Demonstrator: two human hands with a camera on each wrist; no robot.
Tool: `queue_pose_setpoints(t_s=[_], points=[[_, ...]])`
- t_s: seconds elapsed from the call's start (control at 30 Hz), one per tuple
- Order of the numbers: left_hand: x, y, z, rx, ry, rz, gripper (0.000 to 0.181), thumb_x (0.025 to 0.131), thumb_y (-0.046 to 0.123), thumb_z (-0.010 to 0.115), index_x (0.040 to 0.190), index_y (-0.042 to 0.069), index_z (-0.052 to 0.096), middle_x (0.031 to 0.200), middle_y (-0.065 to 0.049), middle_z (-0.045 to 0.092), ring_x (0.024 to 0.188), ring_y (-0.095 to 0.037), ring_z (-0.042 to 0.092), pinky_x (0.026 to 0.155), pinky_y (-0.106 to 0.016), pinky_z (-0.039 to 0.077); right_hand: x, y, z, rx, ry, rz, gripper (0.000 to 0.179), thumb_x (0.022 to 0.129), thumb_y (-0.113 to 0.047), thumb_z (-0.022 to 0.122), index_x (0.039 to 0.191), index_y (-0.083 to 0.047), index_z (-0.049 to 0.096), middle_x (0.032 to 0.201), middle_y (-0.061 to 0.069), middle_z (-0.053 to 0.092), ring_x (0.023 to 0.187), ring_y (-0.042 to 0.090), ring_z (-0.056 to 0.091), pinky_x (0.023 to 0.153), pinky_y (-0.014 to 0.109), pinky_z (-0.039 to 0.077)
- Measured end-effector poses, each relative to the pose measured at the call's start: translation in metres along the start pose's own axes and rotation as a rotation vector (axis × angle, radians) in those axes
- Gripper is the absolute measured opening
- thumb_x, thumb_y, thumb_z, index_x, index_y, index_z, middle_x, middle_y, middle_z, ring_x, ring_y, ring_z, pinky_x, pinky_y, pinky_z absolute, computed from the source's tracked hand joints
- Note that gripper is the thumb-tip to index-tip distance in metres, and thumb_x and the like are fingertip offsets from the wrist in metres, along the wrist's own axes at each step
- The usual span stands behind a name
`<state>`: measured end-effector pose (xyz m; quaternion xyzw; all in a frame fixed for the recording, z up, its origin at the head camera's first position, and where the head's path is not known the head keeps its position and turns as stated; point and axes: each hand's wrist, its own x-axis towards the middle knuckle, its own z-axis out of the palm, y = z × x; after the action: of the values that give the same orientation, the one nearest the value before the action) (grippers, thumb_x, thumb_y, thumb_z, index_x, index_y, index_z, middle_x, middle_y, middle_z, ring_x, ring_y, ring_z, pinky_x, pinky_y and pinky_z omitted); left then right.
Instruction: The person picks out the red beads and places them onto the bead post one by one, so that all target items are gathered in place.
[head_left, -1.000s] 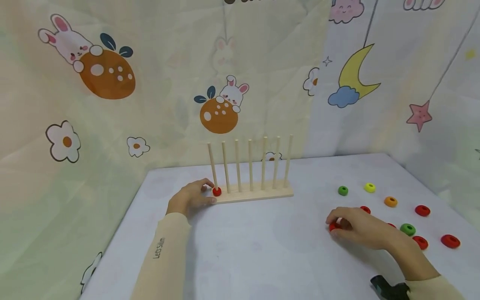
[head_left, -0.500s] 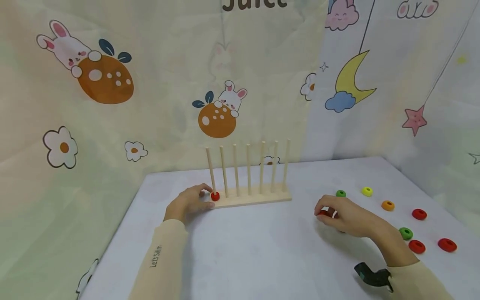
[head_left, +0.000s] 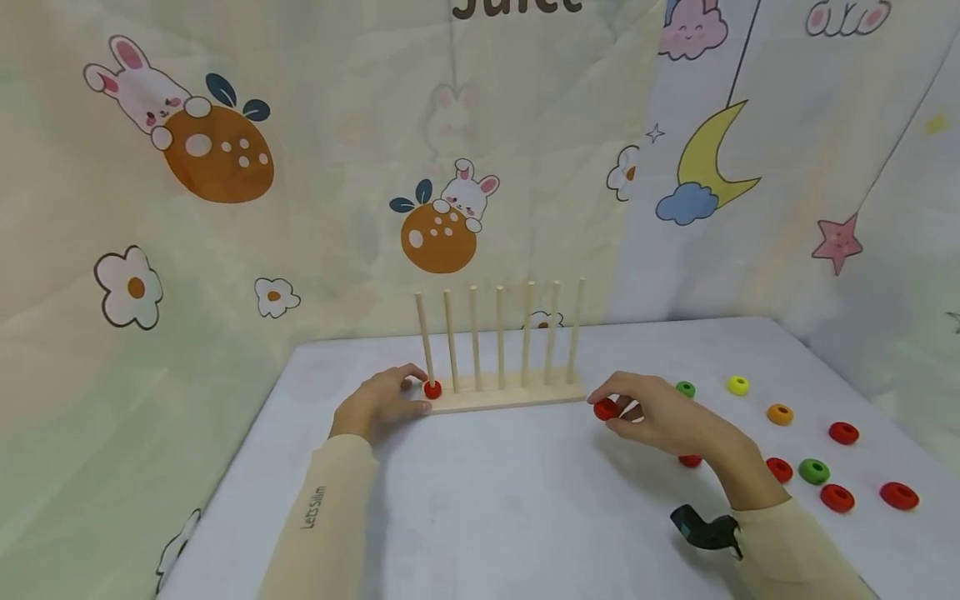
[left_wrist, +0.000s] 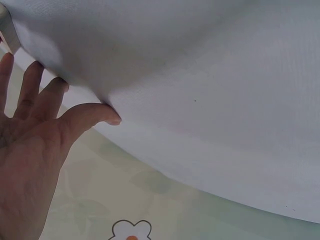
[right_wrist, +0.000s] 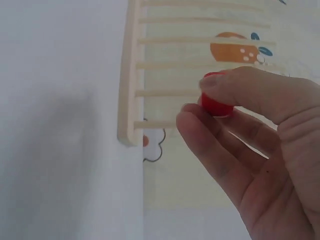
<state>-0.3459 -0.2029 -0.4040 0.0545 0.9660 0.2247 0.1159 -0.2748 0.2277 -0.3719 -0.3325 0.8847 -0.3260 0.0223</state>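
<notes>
A wooden peg stand (head_left: pixel 517 395) with several upright pegs stands at the back of the table. One red bead (head_left: pixel 432 390) sits at the foot of its leftmost peg. My left hand (head_left: pixel 378 398) holds the stand's left end, thumb at the front corner and a fingertip behind near the peg. In the left wrist view its other fingers (left_wrist: pixel 46 97) are spread, with the stand's edge at the top left. My right hand (head_left: pixel 656 412) pinches another red bead (head_left: pixel 606 409) between thumb and fingertips, just right of the stand. The right wrist view shows that bead (right_wrist: pixel 218 103) overlapping the pegs.
Loose beads lie on the right side of the white table (head_left: pixel 495 508): several red, a yellow bead (head_left: pixel 738 385), an orange bead (head_left: pixel 780 414) and two green. One red bead (head_left: pixel 690 460) is partly under the right wrist's outline. A patterned cloth (head_left: pixel 337 208) hangs behind.
My right hand has carried the pinched red bead leftward and farther back, from among the loose beads to beside the stand's right end. My left hand has kept its place.
</notes>
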Motion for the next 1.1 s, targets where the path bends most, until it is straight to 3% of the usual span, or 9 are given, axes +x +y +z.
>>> queue_pose_setpoints(t_s=[0.23,0.53,0.77,1.1], points=[[0.004,0.003,-0.001,0.008,-0.020,-0.034,0.049,0.090,0.039,0.079,0.134,0.035,0.058,0.148,-0.011,0.057,0.138,-0.036,0.048,0.109,-0.065,0.039,0.020,-0.013,0.003,-0.061,0.114,-0.045,0.041,0.092,-0.009,0.077,0.131,-0.014,0.063,0.113,-0.001,0.069,0.089,0.011,0.067,0.077,0.028,0.061],[0.002,0.001,-0.002,0.039,-0.022,-0.050,0.050,0.091,0.041,0.077,0.136,0.035,0.056,0.149,-0.010,0.055,0.140,-0.036,0.047,0.110,-0.065,0.038,0.046,-0.034,0.002,-0.015,0.162,-0.158,0.039,0.088,0.001,0.078,0.124,-0.011,0.066,0.114,0.002,0.068,0.093,0.015,0.070,0.082,0.031,0.062],[0.002,0.004,0.005,0.022,-0.034,-0.010,0.050,0.092,0.042,0.076,0.136,0.035,0.056,0.149,-0.011,0.055,0.140,-0.038,0.047,0.109,-0.067,0.039,0.057,-0.047,-0.008,0.016,0.209,-0.216,0.041,0.087,0.006,0.077,0.123,-0.011,0.067,0.114,0.003,0.069,0.093,0.018,0.071,0.081,0.035,0.062],[0.002,-0.004,-0.003,0.022,-0.023,0.056,0.050,0.094,0.038,0.074,0.139,0.028,0.055,0.147,-0.018,0.055,0.140,-0.042,0.046,0.110,-0.066,0.037,0.092,-0.068,0.010,0.096,0.211,-0.275,0.040,0.090,0.001,0.075,0.127,-0.010,0.066,0.113,0.003,0.068,0.093,0.017,0.072,0.081,0.033,0.062]])
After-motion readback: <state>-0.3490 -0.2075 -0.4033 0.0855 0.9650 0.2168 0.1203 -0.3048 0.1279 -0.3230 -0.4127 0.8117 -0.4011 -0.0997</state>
